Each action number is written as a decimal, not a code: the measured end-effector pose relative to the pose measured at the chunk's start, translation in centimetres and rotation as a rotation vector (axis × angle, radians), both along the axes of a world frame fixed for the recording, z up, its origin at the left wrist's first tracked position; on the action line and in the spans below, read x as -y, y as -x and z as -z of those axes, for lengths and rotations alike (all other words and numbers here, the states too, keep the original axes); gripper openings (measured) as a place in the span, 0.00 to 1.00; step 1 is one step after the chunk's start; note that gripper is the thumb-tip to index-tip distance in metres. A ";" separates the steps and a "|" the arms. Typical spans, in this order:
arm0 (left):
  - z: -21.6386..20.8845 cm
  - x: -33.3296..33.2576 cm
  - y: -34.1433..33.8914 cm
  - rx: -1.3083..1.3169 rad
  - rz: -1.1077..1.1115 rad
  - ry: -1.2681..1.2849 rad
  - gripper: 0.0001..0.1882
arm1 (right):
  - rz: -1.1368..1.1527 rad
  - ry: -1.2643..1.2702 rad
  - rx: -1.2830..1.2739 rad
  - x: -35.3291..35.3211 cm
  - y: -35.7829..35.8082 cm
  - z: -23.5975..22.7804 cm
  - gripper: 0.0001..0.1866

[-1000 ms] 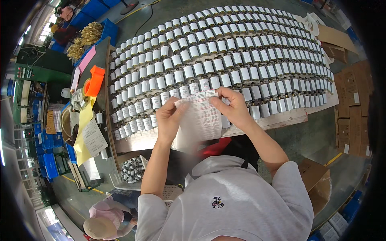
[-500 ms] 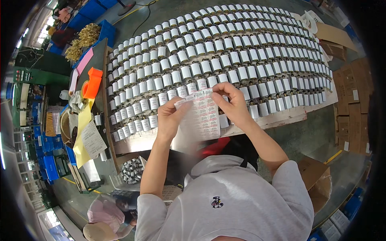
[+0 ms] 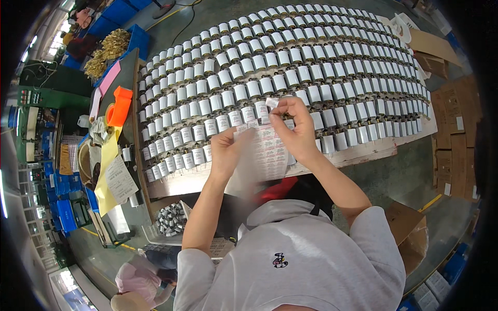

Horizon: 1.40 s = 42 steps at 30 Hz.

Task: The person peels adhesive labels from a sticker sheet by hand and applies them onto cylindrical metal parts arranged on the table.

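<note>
My left hand (image 3: 226, 154) pinches the upper left edge of a sheet of printed labels (image 3: 271, 158). The sheet hangs down in front of me, its lower left part smeared by motion. Between the thumb and fingers of my right hand (image 3: 299, 130) is a small white label (image 3: 271, 102), apart from the sheet and just above its top edge. Beyond my hands stand long rows of white-wrapped cylinders (image 3: 240, 92) with metal ends. Several in the near left rows, such as one labelled cylinder (image 3: 198, 155), carry printed labels; those farther back look plain white.
The cylinders stand on a wooden board (image 3: 358, 156). At left, a bench holds an orange tape roll (image 3: 120, 103) and yellow paper (image 3: 107, 155). A bin of small metal parts (image 3: 171, 220) sits below. A person in pink (image 3: 136, 280) is at lower left; cartons (image 3: 452, 135) stand right.
My right hand has risen slightly from the sheet's top edge, and a small label now shows between its fingers, separate from the sheet. My left hand has shifted a little right with the sheet.
</note>
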<state>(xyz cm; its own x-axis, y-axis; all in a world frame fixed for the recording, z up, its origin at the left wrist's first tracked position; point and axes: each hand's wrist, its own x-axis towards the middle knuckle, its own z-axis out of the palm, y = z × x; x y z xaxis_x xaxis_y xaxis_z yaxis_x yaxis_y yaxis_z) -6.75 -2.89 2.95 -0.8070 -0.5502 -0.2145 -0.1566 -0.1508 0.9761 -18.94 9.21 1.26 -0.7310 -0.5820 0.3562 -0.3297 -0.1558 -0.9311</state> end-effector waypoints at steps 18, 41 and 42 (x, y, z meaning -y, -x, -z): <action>4.5 -0.1 1.4 0.187 0.653 0.247 0.06 | -0.200 -0.477 0.850 0.2 8.7 3.8 0.14; 4.6 -1.4 7.0 0.229 0.523 1.436 0.14 | -0.054 -0.787 0.381 1.7 9.2 5.5 0.20; 4.4 -1.6 7.3 0.236 0.538 1.461 0.14 | 0.094 -0.805 0.118 1.5 9.4 6.0 0.22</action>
<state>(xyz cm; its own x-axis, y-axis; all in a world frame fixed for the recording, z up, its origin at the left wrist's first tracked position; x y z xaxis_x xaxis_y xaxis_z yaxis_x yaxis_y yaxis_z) -14.01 -1.29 -1.44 -0.9951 -0.0574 0.0803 -0.0432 0.9847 0.1690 -28.30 7.71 -4.79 -0.7959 -0.5614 -0.2264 -0.2014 0.5983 -0.7756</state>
